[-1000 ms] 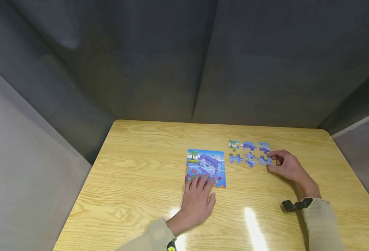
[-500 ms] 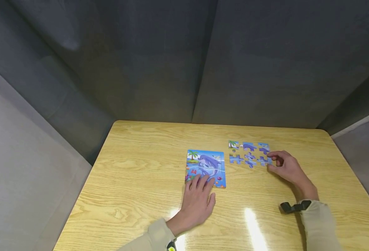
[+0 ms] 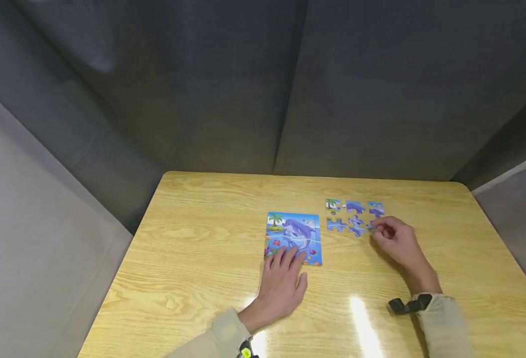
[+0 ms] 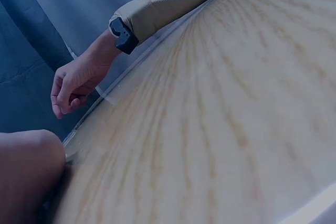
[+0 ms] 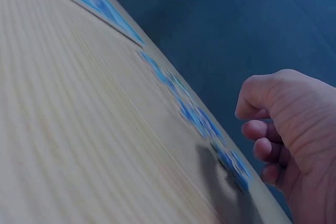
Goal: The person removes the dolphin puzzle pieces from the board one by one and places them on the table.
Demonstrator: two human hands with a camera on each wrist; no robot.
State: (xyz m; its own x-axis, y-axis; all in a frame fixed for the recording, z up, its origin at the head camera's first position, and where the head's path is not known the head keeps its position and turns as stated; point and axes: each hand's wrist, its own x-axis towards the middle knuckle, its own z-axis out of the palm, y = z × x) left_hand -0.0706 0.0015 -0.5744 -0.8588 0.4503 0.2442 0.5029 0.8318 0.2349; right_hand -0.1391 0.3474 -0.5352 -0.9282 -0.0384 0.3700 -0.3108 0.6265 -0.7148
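My right hand (image 3: 397, 242) pinches a piece (image 3: 370, 227).
My left hand (image 3: 280, 286) rests, fingers extended, on the board's (image 3: 295, 230) near edge.

The left hand (image 3: 283, 283) lies palm down at the lower centre of the frame — fingers pointing up the frame, thumb apart. Right of centre, the right hand (image 3: 394, 241) points leftward — thumb and forefinger pinched.
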